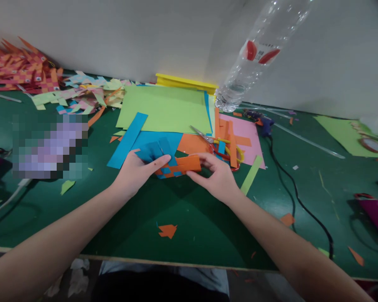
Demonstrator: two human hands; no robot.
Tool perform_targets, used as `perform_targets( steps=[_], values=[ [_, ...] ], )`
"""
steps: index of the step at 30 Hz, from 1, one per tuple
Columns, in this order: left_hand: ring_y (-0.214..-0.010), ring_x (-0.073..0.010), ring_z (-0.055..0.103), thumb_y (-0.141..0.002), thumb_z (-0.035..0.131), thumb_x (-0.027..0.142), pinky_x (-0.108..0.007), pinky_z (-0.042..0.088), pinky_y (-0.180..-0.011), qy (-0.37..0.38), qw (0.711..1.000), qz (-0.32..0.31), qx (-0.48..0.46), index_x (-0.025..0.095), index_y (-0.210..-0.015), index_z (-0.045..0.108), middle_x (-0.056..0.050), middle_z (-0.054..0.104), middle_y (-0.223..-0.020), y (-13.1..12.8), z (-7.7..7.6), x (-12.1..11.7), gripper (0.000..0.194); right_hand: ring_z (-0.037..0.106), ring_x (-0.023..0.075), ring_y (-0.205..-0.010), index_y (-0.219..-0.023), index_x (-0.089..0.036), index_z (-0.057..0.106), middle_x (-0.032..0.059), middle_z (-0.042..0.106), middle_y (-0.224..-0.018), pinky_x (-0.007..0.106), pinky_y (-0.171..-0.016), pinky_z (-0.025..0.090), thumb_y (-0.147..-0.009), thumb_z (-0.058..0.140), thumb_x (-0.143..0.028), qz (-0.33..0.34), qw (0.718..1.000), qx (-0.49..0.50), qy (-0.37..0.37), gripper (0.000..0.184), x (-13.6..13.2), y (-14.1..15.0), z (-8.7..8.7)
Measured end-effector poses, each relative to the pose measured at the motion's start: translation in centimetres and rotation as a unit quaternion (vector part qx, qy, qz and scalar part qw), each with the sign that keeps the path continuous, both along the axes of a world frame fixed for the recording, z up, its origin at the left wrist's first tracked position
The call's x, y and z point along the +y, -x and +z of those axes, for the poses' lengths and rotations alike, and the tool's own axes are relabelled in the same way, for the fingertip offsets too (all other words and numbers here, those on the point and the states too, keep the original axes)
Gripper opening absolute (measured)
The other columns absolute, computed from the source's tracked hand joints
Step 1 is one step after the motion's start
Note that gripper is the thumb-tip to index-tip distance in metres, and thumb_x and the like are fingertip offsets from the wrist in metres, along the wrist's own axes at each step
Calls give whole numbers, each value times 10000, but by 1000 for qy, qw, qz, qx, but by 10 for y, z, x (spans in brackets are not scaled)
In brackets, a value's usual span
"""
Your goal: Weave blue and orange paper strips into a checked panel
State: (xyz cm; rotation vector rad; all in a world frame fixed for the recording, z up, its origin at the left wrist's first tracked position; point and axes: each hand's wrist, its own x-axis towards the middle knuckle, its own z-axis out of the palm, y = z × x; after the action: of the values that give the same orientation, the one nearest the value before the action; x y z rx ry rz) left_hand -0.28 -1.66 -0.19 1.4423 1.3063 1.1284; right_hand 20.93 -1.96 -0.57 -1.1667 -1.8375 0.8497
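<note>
Between my two hands is a woven paper piece (168, 170) of blue and orange strips, held just above the green table. My left hand (137, 170) grips its blue side, thumb lying across the front. At the other end, my right hand (216, 174) pinches the orange strip ends (190, 162) between thumb and fingers. Scissors (228, 147) with yellow handles lie behind my right hand, partly over orange strips (233, 142). A loose blue strip (129, 138) slants behind my left hand, and a green strip (251, 175) lies right of my right hand.
Green paper sheets (164, 109) are stacked at the back beside a clear plastic bottle (252, 58). A glue gun (264, 123) trails a black cable (290, 188) on the right. Woven orange-and-red paper figures (25, 69) and scraps fill the back left. A pixelated object (53, 147) lies left.
</note>
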Motion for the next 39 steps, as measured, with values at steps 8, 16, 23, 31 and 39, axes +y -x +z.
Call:
perform_targets(
  steps=[8, 16, 23, 31, 39],
  values=[
    [-696, -180, 650, -702, 748, 411, -305, 535, -693, 41, 998, 9, -49, 158, -721, 668, -25, 706, -738, 2, 4, 1, 266, 676, 186, -849, -1064, -207, 584, 66, 673, -1050, 340, -749, 582, -754, 668, -247, -76, 994, 75, -22, 324, 2, -4, 4],
    [-629, -183, 645, -714, 731, 338, -282, 506, -605, 15, 994, -39, 99, 196, -814, 735, -13, 715, -702, 2, 9, 1, 174, 627, 143, -712, -1043, -229, 576, 13, 642, -843, 325, -705, 575, -773, 649, -234, -106, 989, 85, -62, 280, 1, -5, 9],
    [-726, -208, 666, -761, 681, 359, -311, 505, -726, -32, 978, -85, 186, 207, -819, 729, -30, 735, -800, 4, 4, 3, 169, 624, 138, -753, -1034, -231, 585, 15, 622, -885, 306, -729, 565, -789, 629, -225, -97, 987, 65, -112, 249, 0, -4, 8],
    [-727, -197, 651, -785, 656, 340, -286, 493, -701, -62, 968, -91, 225, 225, -806, 707, -14, 726, -802, 6, 4, 4, 128, 635, 167, -836, -993, -210, 603, 31, 656, -925, 356, -807, 552, -765, 653, -245, -7, 996, 55, -67, 236, 7, -10, 1],
    [-810, -208, 663, -797, 639, 316, -299, 514, -760, -76, 968, -86, 223, 215, -845, 707, -21, 734, -857, 6, 7, 2, 131, 646, 186, -824, -824, -182, 644, 44, 676, -818, 347, -782, 526, -787, 635, -238, -10, 997, 22, -73, 68, 10, -14, 0]
  ],
)
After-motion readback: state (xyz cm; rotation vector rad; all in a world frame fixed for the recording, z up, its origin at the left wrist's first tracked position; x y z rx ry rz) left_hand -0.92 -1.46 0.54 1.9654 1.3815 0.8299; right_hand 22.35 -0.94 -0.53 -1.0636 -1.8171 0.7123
